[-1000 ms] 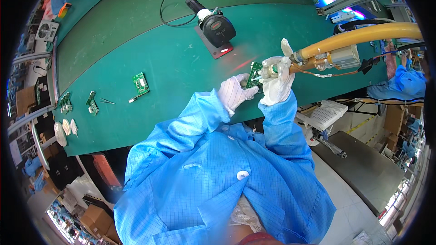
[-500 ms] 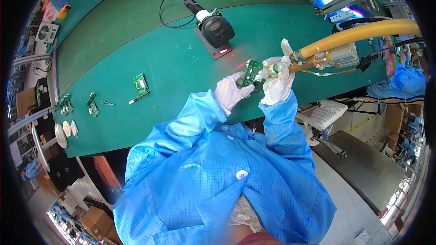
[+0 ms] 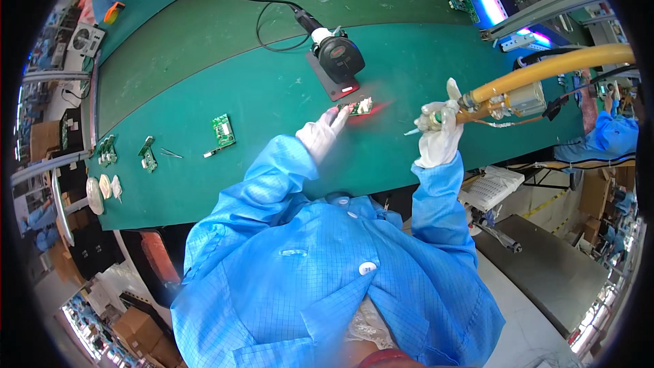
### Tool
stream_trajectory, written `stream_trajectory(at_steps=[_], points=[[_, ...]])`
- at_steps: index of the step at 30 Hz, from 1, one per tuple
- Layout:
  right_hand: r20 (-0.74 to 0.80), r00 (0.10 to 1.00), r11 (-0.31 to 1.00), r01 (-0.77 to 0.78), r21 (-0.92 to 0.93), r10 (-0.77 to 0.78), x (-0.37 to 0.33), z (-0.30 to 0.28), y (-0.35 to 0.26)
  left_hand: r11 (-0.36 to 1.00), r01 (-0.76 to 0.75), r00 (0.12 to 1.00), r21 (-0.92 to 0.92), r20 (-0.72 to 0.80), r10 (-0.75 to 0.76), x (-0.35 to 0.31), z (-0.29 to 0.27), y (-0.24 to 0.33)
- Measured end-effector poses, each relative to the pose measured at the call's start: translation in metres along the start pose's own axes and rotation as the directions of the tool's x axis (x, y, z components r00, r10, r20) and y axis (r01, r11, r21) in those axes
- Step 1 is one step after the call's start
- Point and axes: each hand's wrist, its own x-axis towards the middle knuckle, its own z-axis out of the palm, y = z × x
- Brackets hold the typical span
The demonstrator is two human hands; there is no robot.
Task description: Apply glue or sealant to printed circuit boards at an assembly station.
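My left hand (image 3: 320,136), in a white glove, pinches a small green circuit board (image 3: 358,106) at its left end. The board is seen nearly edge-on, with white parts on it, and red light falls on and around it. Just beyond it stands a black barcode scanner (image 3: 340,58) on a stand. To the right, my gloved right hand (image 3: 438,133) is closed around the front of a glue dispensing gun (image 3: 507,103) fed by a thick yellow hose (image 3: 565,66). Its pale nozzle tip points left, apart from the board.
On the green table (image 3: 272,109) to the left lie another circuit board (image 3: 223,131), tweezers (image 3: 170,153), two more boards and several white finger cots (image 3: 95,194). A lit metal frame (image 3: 538,12) stands at the far right, with a board (image 3: 463,7) beside it. The scanner's black cable arcs across the far left.
My left hand has carried the circuit board away from the gun and under the scanner, turning it. My right hand with the glue gun has shifted slightly right.
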Motion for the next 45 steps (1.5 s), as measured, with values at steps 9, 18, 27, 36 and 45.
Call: stream_trajectory(at_steps=[9, 18, 27, 36, 45], points=[[0.004, 1.0, 0.999, 0.031, 0.035, -0.031, 0.005, -0.023, 0.002, 0.888, -0.206, 0.952, 0.411, -0.125, 0.279, 0.007, -0.008, -0.048], [-0.019, 0.999, 0.999, 0.049, 0.015, -0.049, 0.008, -0.021, 0.006, 0.863, -0.142, 0.952, 0.486, -0.171, 0.253, 0.026, 0.001, -0.029], [0.0, 0.998, 0.998, 0.055, 0.034, -0.055, 0.013, -0.025, 0.008, 0.89, -0.127, 0.938, 0.437, -0.239, 0.251, 0.024, -0.002, -0.019], [-0.023, 0.997, 0.997, 0.074, 0.022, -0.073, 0.016, -0.023, 0.009, 0.698, 0.017, 0.889, 0.716, -0.331, 0.317, 0.024, 0.008, -0.005], [-0.01, 0.997, 0.997, 0.073, 0.029, -0.073, 0.016, -0.027, 0.011, 0.684, -0.003, 0.919, 0.729, -0.267, 0.289, 0.035, 0.014, 0.011]])
